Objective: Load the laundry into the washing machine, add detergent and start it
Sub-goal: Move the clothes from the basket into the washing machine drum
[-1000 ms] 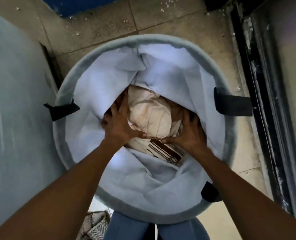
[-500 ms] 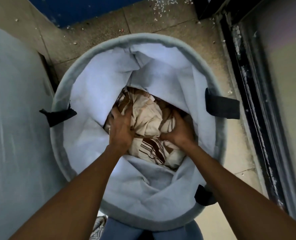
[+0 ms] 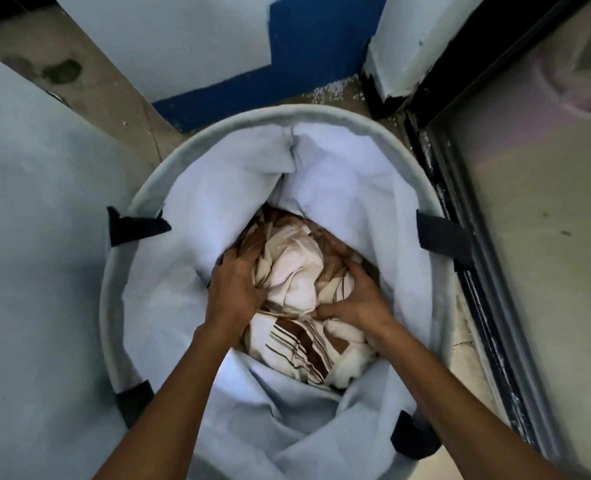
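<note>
Now both arms reach down into the hamper, left hand and right hand each clenched in a grip on the striped laundry.

Laundry lies in the basket, which stands on the floor. Left hand and right hand rest on it. Apparently a door stands to the right.

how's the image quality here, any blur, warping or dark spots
Head view: soft focus overall, dim and bluish; wide-angle bend curves the door frame; left hand and right hand slightly smeared on the laundry; hamper depths shadowed.
</note>
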`<control>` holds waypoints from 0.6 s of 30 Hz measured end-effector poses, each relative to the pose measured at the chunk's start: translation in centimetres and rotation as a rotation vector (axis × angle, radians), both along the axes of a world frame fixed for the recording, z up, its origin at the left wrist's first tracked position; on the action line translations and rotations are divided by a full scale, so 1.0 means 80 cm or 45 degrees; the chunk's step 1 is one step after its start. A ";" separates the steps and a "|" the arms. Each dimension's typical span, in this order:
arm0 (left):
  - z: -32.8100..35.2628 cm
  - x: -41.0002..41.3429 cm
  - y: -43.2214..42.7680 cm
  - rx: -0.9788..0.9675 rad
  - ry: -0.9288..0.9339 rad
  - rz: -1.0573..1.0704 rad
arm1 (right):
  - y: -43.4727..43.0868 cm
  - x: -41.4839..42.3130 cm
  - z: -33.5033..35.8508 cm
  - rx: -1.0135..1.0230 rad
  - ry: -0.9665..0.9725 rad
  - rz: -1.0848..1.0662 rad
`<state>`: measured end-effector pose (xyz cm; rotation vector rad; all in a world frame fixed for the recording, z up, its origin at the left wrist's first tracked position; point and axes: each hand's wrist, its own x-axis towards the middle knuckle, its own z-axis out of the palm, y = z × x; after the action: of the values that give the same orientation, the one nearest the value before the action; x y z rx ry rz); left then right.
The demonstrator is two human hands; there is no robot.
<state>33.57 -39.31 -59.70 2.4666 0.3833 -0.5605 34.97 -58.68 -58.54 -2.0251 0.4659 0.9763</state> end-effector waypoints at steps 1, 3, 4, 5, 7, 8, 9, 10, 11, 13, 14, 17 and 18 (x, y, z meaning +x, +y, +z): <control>0.017 0.003 -0.001 -0.003 -0.043 0.018 | -0.001 0.003 0.016 0.021 -0.009 -0.028; 0.043 0.008 -0.004 -0.008 -0.113 0.043 | -0.004 0.006 0.042 0.030 -0.064 -0.039; 0.054 0.011 -0.006 -0.020 -0.144 0.053 | -0.005 0.007 0.055 0.013 -0.098 -0.022; 0.064 0.014 -0.009 -0.031 -0.171 0.057 | -0.004 0.009 0.067 -0.011 -0.130 0.014; 0.079 0.020 -0.014 -0.034 -0.206 0.034 | -0.004 0.015 0.088 -0.063 -0.180 0.128; 0.083 0.021 -0.016 -0.027 -0.214 0.005 | -0.005 0.018 0.095 -0.081 -0.187 0.161; 0.087 0.022 -0.018 -0.027 -0.230 -0.013 | -0.009 0.022 0.101 -0.098 -0.187 0.167; 0.089 0.021 -0.019 -0.035 -0.254 -0.012 | -0.012 0.027 0.107 -0.092 -0.183 0.135; 0.091 0.020 -0.020 -0.045 -0.284 0.010 | -0.014 0.032 0.112 -0.079 -0.165 0.068; 0.092 0.018 -0.026 -0.059 -0.329 0.046 | -0.018 0.038 0.116 -0.079 -0.151 -0.005; 0.090 0.016 -0.028 -0.070 -0.325 0.046 | -0.019 0.037 0.120 -0.114 -0.175 0.065; 0.091 0.008 -0.030 -0.143 -0.303 0.090 | -0.016 0.033 0.132 -0.240 -0.310 0.262; 0.093 0.006 -0.028 -0.165 -0.311 0.115 | -0.017 0.032 0.136 -0.204 -0.306 0.216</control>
<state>34.05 -41.58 -52.28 2.3439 0.3466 -0.2352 37.56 -60.01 -47.69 -2.3221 0.2525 0.8003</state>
